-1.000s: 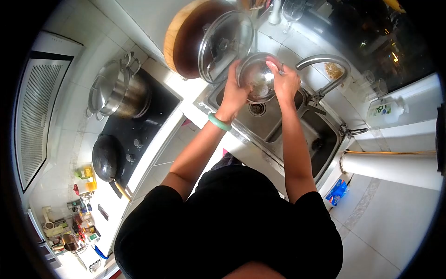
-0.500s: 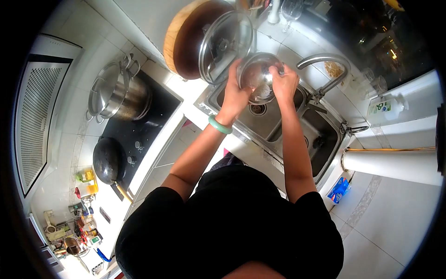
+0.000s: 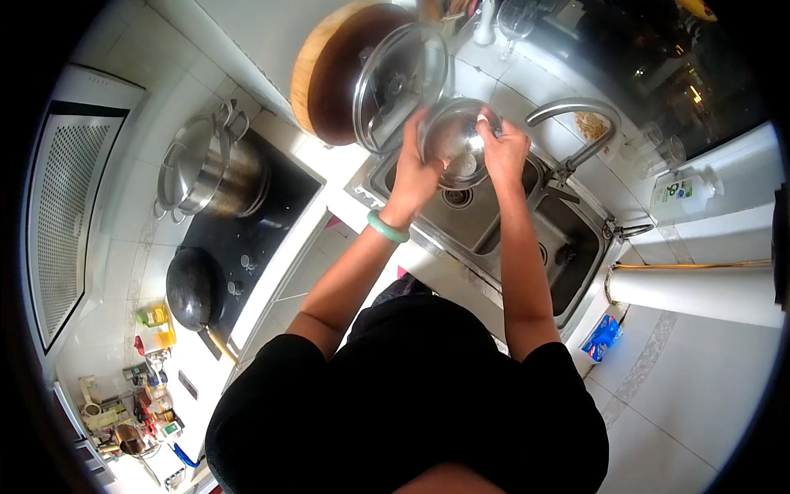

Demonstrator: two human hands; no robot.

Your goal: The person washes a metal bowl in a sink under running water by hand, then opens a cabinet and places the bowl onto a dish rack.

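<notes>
Both hands hold a shiny, round metal bowl (image 3: 458, 136) tilted above the left basin of the steel sink (image 3: 487, 236). My left hand (image 3: 416, 174), with a pale green bangle (image 3: 387, 226) on its wrist, grips the bowl's left side. On the opposite side, my right hand (image 3: 505, 156) has its thumb on the bowl near the rim. Some of the fingers are hidden behind the bowl. Just left of it leans a clear glass lid (image 3: 370, 90), in front of a large wooden-rimmed vessel (image 3: 309, 74). The curved faucet (image 3: 588, 107) stands to the right.
A steel pot (image 3: 202, 177) and a black wok (image 3: 189, 284) sit on the black cooktop (image 3: 276, 177) at left. Bottles and jars crowd the lower left counter. A white bottle (image 3: 687, 191) and a blue packet (image 3: 602, 337) lie right of the sink.
The bowl and both hands have shifted only slightly, the bowl a little lower. The grip on it looks the same.
</notes>
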